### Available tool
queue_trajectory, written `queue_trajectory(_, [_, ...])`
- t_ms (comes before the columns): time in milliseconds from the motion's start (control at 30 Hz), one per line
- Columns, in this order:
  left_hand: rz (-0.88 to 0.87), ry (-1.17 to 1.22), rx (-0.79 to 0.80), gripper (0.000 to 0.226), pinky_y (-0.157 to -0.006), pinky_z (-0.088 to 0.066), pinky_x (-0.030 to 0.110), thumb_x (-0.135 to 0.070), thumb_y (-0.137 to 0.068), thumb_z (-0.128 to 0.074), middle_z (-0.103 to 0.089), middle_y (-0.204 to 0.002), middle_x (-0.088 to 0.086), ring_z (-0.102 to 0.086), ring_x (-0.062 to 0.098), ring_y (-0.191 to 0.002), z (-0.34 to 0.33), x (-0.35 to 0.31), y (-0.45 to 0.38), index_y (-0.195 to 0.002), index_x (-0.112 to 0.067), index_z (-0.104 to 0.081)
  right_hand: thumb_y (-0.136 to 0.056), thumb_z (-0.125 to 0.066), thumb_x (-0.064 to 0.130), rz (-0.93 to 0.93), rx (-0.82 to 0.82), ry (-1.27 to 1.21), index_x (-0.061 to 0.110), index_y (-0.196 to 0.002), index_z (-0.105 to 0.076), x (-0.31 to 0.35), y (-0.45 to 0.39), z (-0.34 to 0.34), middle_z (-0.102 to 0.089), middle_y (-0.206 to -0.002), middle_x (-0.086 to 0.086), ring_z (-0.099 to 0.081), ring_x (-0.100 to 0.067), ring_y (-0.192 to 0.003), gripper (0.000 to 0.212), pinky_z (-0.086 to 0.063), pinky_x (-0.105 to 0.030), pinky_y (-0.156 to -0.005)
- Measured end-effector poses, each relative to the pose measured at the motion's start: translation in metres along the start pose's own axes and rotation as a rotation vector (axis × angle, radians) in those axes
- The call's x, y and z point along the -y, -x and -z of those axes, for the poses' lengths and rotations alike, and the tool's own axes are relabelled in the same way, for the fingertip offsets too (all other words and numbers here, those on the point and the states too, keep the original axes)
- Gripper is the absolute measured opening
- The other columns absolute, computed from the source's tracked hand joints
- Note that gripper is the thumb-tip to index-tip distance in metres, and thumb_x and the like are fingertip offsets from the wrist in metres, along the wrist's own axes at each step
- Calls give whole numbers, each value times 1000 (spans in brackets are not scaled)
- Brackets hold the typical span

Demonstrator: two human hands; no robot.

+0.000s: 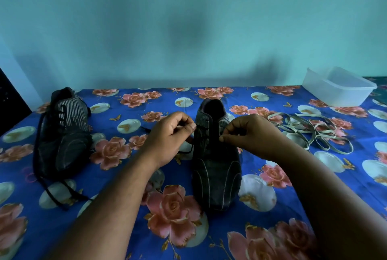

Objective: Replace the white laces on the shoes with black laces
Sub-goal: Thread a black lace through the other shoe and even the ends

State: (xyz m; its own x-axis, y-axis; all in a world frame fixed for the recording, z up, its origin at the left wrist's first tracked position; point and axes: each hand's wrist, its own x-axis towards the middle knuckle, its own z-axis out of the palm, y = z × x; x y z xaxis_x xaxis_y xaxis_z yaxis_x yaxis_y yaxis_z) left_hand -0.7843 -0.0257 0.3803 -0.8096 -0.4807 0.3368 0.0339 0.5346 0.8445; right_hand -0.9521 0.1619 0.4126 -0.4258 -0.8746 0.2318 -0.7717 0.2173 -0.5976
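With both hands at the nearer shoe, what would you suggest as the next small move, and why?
Probably draw the black lace snug through the nearer shoe. The left hand and right hand each pinch it beside the eyelets, slack trails left, and the top eyelets look unlaced.

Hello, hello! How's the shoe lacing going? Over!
Left hand and right hand each pinch the black lace at the near shoe. White laces piled aside. Nothing blocking.

Two dark shoes (215, 155) upright, black-laced (52, 188); white laces (314, 132) heaped at right
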Motion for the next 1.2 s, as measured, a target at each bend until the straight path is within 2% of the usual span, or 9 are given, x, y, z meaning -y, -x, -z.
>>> queue_trajectory(133, [-4, -28, 13, 29, -86, -58, 47, -50, -94, -61, -72, -102, -2, -68, 16, -94, -4, -3, 1, -103, -25, -69, -85, -77, 23, -12, -49, 22, 28, -74, -72, 4, 1, -5, -66, -65, 22, -60, -3, -58, 13, -45, -19, -52])
queue_trajectory(200, [-23, -68, 21, 37, -87, -56, 31, -55, -88, -59, -71, -102, -4, -66, 4, -94, -7, -5, 3, -103, -23, -70, -86, -74, 20, -41, -52, -38, 26, -75, -72, 4, 0, -8, -69, -69, 12, -66, -18, -61, 12, -52, -32, -56])
queue_trajectory(300, [-37, -109, 41, 39, -78, -43, 3, -53, -87, -57, -70, -103, -1, -55, -20, -86, -12, -10, 5, -102, -20, -71, -87, -71, 14, -34, -51, -114, 27, -82, -72, 3, -1, -12, -69, -71, 12, -62, -8, -61, 14, -47, -18, -56])
queue_trajectory(400, [-39, -91, 38, 41, -75, -44, 7, -52, -90, -55, -72, -99, 5, -58, -8, -84, -14, -10, 4, -100, -16, -72, -88, -70, 16, -13, -54, -116, 28, -84, -70, 4, -2, -19, -61, -62, 19, -51, 0, -56, 13, -39, -13, -53])
queue_trajectory(533, [-23, -50, 4, 35, -74, -44, 8, -42, -97, -57, -72, -97, 5, -61, -3, -85, -15, -8, 2, -96, -12, -74, -89, -72, 19, 67, -140, -40, 27, -89, -71, 6, -3, -24, -62, -72, 14, -54, -4, -64, 9, -43, -24, -61])
queue_trajectory(733, [-51, -128, -42, 19, -85, -52, 48, -37, -99, -64, -64, -93, 3, -62, 22, -92, -14, 4, -3, -94, -20, -71, -93, -66, 25, 193, -167, 144, 20, -107, -73, 3, -5, -28, -64, -99, 5, -60, -14, -83, 17, -48, -35, -73])
queue_trajectory(933, [37, -109, 0, 53, -80, -49, 31, -58, -94, -49, -67, -90, -5, -60, 3, -81, -13, -5, 0, -90, -11, -73, -92, -69, 22, 193, -198, 160, 21, -104, -74, 5, -5, -28, -60, -97, 12, -59, -12, -86, 12, -51, -40, -80])
queue_trajectory(1033, [65, -127, -33, 45, -80, -53, 41, -50, -100, -55, -70, -82, 5, -66, 18, -82, -14, -1, -3, -77, -15, -72, -92, -69, 24, 162, -215, 139, 22, -101, -73, 5, -6, -32, -58, -95, 14, -59, -13, -85, 10, -52, -45, -80])
queue_trajectory(1200, [130, 9, -48, 45, -74, -41, 4, -37, -93, -70, -67, -96, 16, -53, 7, -87, -16, -5, -2, -93, 8, -72, -94, -57, 37, 163, -181, 273, 26, -104, -73, 5, -5, -32, -56, -99, 10, -59, -21, -95, 22, -50, -48, -82])
